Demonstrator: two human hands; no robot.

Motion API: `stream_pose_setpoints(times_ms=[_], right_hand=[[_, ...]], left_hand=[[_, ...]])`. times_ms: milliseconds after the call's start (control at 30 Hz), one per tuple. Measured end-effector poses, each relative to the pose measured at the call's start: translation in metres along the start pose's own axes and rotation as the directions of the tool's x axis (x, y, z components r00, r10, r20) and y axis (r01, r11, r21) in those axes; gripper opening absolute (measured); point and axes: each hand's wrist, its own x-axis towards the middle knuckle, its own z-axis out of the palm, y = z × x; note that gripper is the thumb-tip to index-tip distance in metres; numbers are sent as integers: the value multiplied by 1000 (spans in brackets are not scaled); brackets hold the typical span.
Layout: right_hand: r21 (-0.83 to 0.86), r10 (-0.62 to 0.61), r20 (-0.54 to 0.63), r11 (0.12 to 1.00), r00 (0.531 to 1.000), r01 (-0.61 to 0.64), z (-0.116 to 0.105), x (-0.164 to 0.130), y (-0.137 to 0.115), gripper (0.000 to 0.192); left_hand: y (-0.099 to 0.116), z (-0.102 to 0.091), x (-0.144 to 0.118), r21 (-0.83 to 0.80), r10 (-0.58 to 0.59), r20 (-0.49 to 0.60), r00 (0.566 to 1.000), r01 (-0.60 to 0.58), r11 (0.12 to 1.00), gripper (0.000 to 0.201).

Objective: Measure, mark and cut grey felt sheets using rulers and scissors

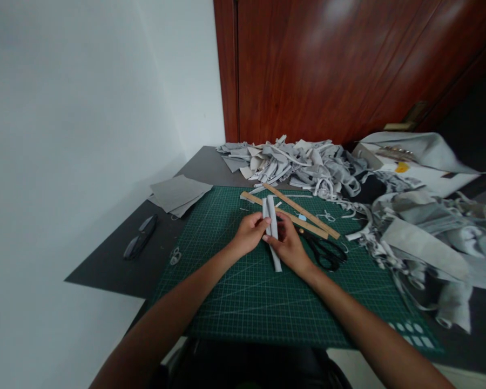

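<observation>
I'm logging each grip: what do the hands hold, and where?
Both the left hand and right hand pinch grey fabric strips around their middle.

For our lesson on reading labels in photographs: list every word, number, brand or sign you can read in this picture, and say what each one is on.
No text can be read.
Cutting mat: grid lines and pale squares at its near right corner, any print too small to read.
Wooden rulers: markings too blurred to read.
White box: a yellow patch, no legible words.
Fabric strips in both hands: plain.
</observation>
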Motion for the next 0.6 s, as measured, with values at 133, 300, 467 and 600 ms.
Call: stream_pose_setpoints(times_ms=[133,300,467,600], right_hand=[[132,67,77,988,995,-77,-2,1,1,59],[103,35,12,994,999,-36,-10,6,4,45],[-90,15,75,996,997,-9,-19,9,2,23],[-94,69,172,994,983,-53,-25,12,-4,23]], left_hand=[[-1,-2,3,17,19,51,999,-19,1000,32],[-10,-5,9,-8,39,66,997,-39,999,41],[-16,-12,10,71,150,-27,988,-148,986,68],[-12,-21,9,401,372,-6,928,-339,851,61]])
